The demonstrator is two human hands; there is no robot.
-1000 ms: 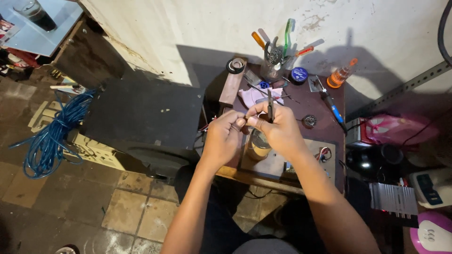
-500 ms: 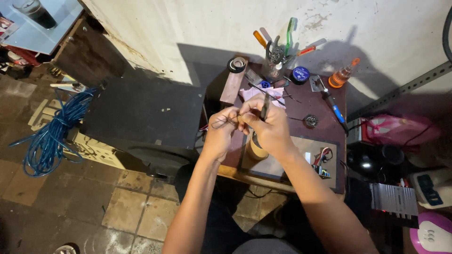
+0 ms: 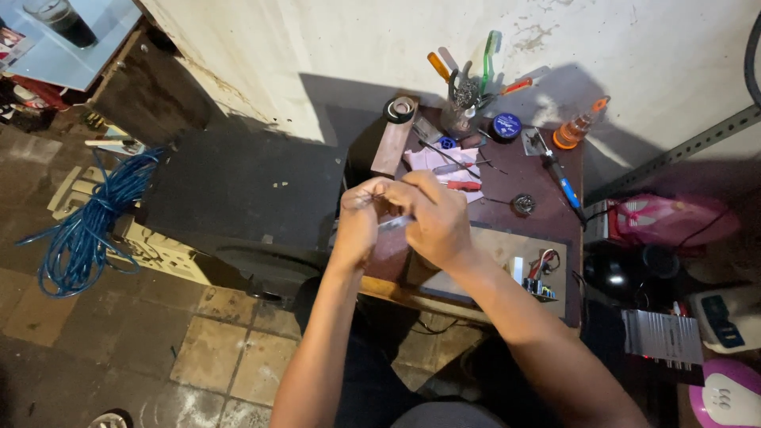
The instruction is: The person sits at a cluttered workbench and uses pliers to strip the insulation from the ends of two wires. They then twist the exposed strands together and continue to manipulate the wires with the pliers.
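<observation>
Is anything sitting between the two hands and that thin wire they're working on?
Nothing visible: the left hand and right hand already pinch the thin wire directly, above the table.

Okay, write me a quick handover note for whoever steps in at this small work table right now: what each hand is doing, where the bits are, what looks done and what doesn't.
Left hand: raised over the small dark-red work table, fingertips pinching a thin wire end.
Right hand: closed against the left, its grip on a slim silvery metal tool pointing at the left hand.
Nearby: a small circuit board with coloured wires lies on the table's near right part; a blue-handled soldering iron lies by the right edge; a clear jar of hand tools stands at the back.
Done or left: the work between the fingers is too hidden to judge.
</observation>
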